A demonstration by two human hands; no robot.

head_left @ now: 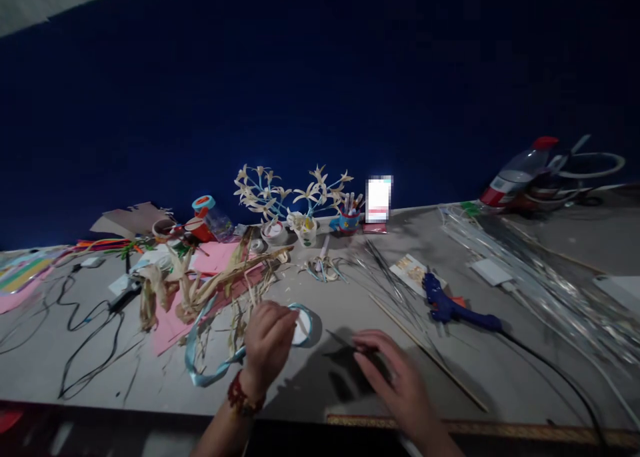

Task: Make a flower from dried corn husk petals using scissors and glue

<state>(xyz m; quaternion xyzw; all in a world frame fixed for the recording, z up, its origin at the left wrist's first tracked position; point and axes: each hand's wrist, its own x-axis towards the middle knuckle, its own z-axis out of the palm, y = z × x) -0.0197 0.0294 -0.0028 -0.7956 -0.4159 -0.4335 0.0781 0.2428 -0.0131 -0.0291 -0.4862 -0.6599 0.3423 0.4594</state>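
Observation:
My left hand (270, 340), with a red bead bracelet on its wrist, has its fingers curled together at the left side of a round white piece (302, 326) edged in light blue. Whether it grips anything is hidden. A light blue ribbon (192, 357) loops out on the table to the left of that hand. My right hand (390, 370) is over the front of the table, thumb and forefinger bent toward each other. A thin dark item (340, 338) reaches leftward from its fingertips, too blurred to name.
Dried husks (187, 287) lie on pink paper at left. Two potted husk flowers (305, 233), a pen cup (349, 222) and a lit phone (379, 200) stand behind. A blue glue gun (460, 310), a thin stick (425, 350) and wires (540, 283) lie at right.

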